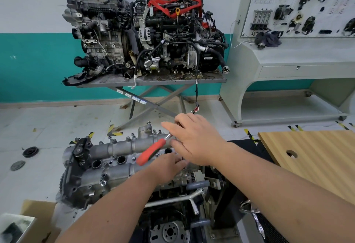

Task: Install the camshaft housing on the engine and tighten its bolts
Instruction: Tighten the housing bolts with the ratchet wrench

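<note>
The camshaft housing (pixel 119 158) sits seated on the engine (pixel 107 183) at about seven o'clock of the view, its bolts (pixel 132 134) standing along the edges. A red-handled ratchet (pixel 151 151) lies slanted across the housing's right end, head up toward one o'clock. The left hand (pixel 169 165) lies at the handle's lower end, fingers curled, though whether they actually grip it I cannot tell. The right hand (pixel 194 137) covers the ratchet head, fingers spread and fairly straight, seemingly steadying it on a bolt. I judge tightening is in hand; the next move calls for a steady swing of the handle with the socket kept square. Beyond, at twelve o'clock, two other engines (pixel 142 37) rest on a scissor stand (pixel 153 83); a wooden board (pixel 315 158) lies at three o'clock.
</note>
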Demonstrator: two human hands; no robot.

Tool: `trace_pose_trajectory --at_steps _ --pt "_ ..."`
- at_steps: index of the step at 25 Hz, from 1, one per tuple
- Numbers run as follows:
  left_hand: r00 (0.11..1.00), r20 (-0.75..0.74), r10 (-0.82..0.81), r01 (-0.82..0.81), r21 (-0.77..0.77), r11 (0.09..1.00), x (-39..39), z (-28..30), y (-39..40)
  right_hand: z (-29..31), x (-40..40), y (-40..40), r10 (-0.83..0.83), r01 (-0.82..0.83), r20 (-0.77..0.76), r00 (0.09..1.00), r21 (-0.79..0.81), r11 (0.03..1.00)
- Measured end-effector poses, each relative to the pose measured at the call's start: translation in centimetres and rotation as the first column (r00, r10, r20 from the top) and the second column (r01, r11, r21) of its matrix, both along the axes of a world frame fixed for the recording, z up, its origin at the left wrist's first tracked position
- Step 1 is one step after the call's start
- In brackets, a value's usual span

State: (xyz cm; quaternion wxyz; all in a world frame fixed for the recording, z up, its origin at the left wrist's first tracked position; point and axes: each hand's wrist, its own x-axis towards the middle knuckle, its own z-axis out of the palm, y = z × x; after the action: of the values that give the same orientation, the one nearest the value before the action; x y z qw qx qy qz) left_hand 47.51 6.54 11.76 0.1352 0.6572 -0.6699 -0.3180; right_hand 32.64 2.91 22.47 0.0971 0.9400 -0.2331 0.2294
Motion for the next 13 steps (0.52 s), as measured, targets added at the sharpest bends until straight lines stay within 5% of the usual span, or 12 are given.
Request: trace_pose_trajectory --at_steps 4,9,11,13 --pt "1.0 0.005 -0.013 0.013 0.022 1.0 0.1 0.0 -0.2 1.6 0.2 -0.6 -0.01 0.023 -0.164 0.986 0.08 0.997" --pt "0.998 -0.066 0.004 -0.002 0.029 1.0 0.2 -0.4 -0.2 2.1 2.1 -0.6 -0.184 0.189 -0.054 0.982 0.405 0.895" --pt "0.994 -0.106 0.017 -0.013 0.043 0.999 0.3 -0.6 -0.4 2.3 2.6 -0.7 -0.317 0.244 0.017 0.948 0.597 0.764" --pt "0.993 -0.119 0.017 -0.012 0.039 0.999 0.3 -0.7 -0.4 2.5 2.9 -0.7 -0.466 0.121 0.121 0.876 0.881 0.457"
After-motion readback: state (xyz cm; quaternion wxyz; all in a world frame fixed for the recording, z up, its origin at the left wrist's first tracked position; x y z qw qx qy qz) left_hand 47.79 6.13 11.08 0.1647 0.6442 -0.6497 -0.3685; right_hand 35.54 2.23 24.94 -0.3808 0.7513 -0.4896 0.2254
